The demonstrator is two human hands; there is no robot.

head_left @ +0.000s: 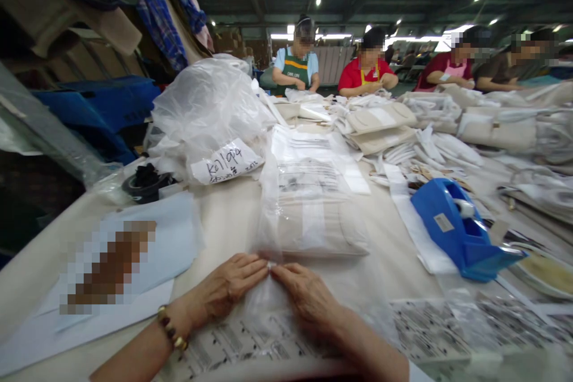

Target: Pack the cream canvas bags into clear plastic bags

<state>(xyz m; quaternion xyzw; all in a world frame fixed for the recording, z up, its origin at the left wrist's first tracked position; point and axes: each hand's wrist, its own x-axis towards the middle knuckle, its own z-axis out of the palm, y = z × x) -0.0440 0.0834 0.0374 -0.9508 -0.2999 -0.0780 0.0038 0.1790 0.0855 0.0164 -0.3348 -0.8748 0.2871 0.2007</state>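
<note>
A clear plastic bag (271, 209) lies flat on the table in front of me, with a folded beige garment (338, 224) inside and a pale paper band across its middle. My left hand (226, 286), a beaded bracelet at its wrist, is closed on the bag's near edge. Beside it, my right hand (308, 298) pinches the same loose plastic, its fingertips almost touching the left ones. A small whitish bit shows between the two hands, too small to make out. Beneath the forearms is a sheet printed with small dark marks (233, 337).
At right stands a blue tape dispenser (456, 227) near a shallow bowl (548, 271). A large plastic bag with a handwritten label (226, 161) sits at back left, near a black item (147, 182). Pale blue paper (179, 227) lies left. Several co-workers (296, 65) work behind piled beige garments (380, 119).
</note>
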